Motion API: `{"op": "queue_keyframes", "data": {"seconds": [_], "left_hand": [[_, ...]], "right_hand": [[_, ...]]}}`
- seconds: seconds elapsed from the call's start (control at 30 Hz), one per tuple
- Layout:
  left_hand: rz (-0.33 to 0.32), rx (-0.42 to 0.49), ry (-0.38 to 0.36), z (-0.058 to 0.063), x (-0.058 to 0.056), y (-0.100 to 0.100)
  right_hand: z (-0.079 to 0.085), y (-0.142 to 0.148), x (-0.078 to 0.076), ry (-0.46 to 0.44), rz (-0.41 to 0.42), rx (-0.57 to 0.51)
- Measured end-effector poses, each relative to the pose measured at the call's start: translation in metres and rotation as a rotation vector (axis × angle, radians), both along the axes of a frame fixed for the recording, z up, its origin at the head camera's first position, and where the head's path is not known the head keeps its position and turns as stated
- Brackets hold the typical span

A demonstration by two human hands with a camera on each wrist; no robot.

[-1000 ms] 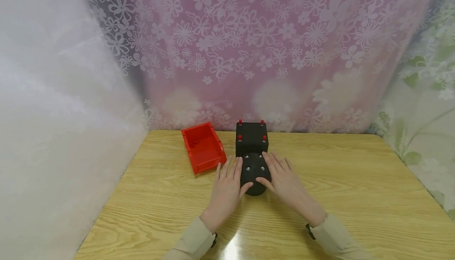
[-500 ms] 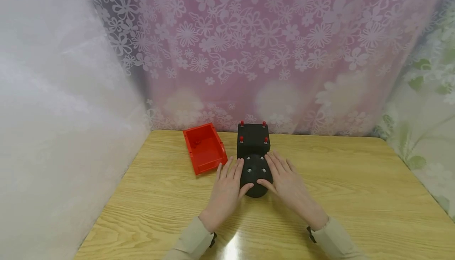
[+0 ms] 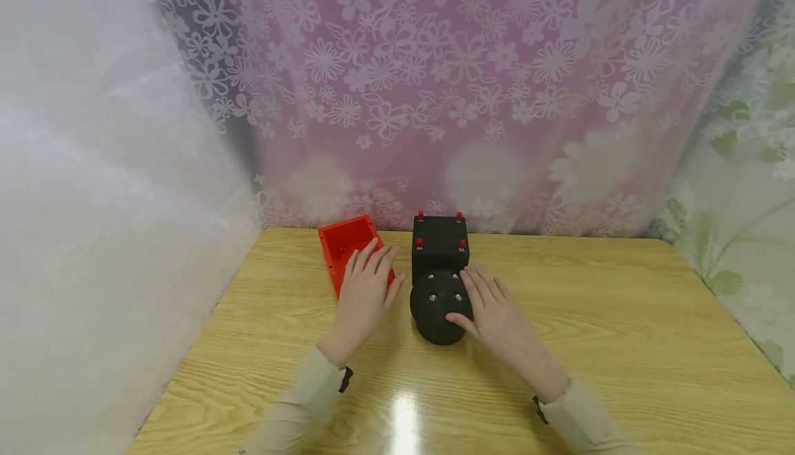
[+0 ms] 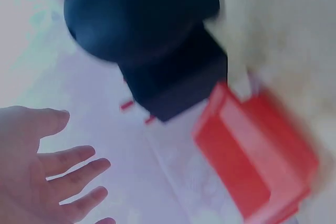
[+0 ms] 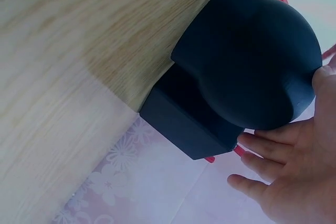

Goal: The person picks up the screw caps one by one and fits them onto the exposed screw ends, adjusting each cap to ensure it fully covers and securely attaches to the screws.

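A black rounded body (image 3: pixel 435 320) with several small metal fittings in its top stands in the middle of the table. Behind it rises a black box-shaped block (image 3: pixel 439 234) with several red-tipped pegs on top. My right hand (image 3: pixel 499 320) rests against the rounded body's right side, fingers straight and thumb over its front. My left hand (image 3: pixel 362 293) is over the near part of a red bin (image 3: pixel 335 272), fingers spread and holding nothing. Small red pieces (image 3: pixel 341 250) lie inside the bin. In the left wrist view, the left hand (image 4: pixel 47 171) shows an empty palm.
The wood-grain table (image 3: pixel 590 344) ends at a pink flowered curtain (image 3: pixel 435 96) behind the block and bin. A pale cloth (image 3: pixel 124 199) hangs along the left side and a leafy one (image 3: pixel 739 199) along the right.
My left hand has left the rounded body's left side and moved left and forward over the red bin. The right hand stays where it was on the rounded body.
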State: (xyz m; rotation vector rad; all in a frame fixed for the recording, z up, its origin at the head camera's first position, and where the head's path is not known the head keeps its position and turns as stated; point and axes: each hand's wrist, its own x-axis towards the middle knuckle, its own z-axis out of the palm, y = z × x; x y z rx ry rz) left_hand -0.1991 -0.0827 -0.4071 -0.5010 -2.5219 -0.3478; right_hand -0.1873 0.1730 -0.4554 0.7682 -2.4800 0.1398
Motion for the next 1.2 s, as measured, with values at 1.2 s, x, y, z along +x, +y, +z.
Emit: {"op": "queue_keyframes", "data": {"seconds": [1.2], "left_hand": [[0.100, -0.223, -0.571, 0.014, -0.161, -0.068]], "right_hand": [[0.001, 0.002, 0.001, -0.064, -0.002, 0.013]]}}
